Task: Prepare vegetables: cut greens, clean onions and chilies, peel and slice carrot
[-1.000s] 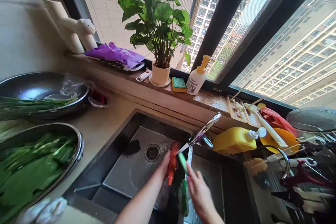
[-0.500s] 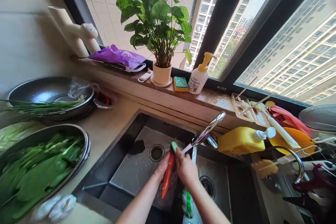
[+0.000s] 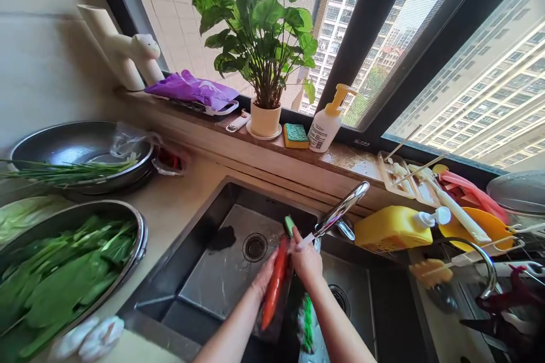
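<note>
Over the left basin of the sink, my left hand is closed around a wet red-orange carrot, whose tapered end points toward me. My right hand is beside the carrot's upper end, under the chrome faucet. Its fingers are closed on a green thing with a rounded end; most of it is hidden, so its kind is unclear. Below my right wrist, a green bristly scrubber lies by the divider between the basins. A dark patch sits on the basin floor near the drain.
Leafy greens fill a pot at left; behind it stands a wok with scallions. Garlic bulbs lie at the counter's front. A yellow bottle rests right of the faucet. The sill holds a potted plant, sponge and pump bottle.
My right hand and the green thing have shifted slightly right and up, away from the carrot. The carrot has moved a little down and right, still in my left hand.
</note>
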A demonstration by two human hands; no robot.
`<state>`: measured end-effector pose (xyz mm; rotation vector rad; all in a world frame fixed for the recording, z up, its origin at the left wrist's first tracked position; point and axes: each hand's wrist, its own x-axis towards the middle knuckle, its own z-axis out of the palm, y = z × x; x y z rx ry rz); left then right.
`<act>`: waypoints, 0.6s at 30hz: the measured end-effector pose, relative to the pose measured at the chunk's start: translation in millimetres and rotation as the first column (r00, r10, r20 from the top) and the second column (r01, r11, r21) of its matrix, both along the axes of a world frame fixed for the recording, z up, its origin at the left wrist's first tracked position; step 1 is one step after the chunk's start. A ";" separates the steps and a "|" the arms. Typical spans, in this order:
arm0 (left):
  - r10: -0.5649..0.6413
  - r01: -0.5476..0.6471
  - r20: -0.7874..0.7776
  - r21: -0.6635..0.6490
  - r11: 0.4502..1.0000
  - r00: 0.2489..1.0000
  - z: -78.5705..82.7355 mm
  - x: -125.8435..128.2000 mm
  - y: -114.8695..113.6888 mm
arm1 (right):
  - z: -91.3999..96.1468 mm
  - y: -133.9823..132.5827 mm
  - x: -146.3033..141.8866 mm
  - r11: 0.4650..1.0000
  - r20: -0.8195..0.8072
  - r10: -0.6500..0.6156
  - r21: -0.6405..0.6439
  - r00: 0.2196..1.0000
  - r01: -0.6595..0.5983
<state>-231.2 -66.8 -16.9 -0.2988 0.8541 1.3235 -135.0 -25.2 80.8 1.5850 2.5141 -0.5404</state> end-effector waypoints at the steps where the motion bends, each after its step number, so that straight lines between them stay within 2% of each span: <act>1: -0.017 0.017 0.019 0.013 1.000 1.000 -0.3 -0.4 -1.3 | 0.2 -1.4 1.6 1.000 -0.011 0.014 -0.002 1.000 -0.014; 5: -0.001 -0.004 0.097 0.045 0.999 0.995 -3.4 0.3 -3.2 | 3.2 -5.6 7.5 0.994 -0.016 0.077 -0.073 0.997 -0.078; 9: -0.012 0.004 0.120 0.065 0.998 0.993 -5.5 -0.2 7.3 | 2.5 -6.2 10.5 0.999 -0.037 -0.010 -0.035 0.999 0.008; 14: 0.112 -0.114 0.054 0.023 0.993 0.992 -5.0 -3.6 25.7 | -8.0 -20.9 10.9 0.996 -0.036 0.069 -0.060 0.997 -0.071; 16: 0.086 -0.089 0.067 0.043 0.995 0.994 -6.4 0.8 28.4 | -7.4 -13.7 5.2 0.999 -0.015 0.024 0.024 1.000 -0.023; 18: 0.005 -0.012 0.112 0.071 0.997 0.994 -8.9 6.4 28.2 | -5.2 -3.4 1.8 0.998 -0.002 -0.002 0.062 1.000 0.002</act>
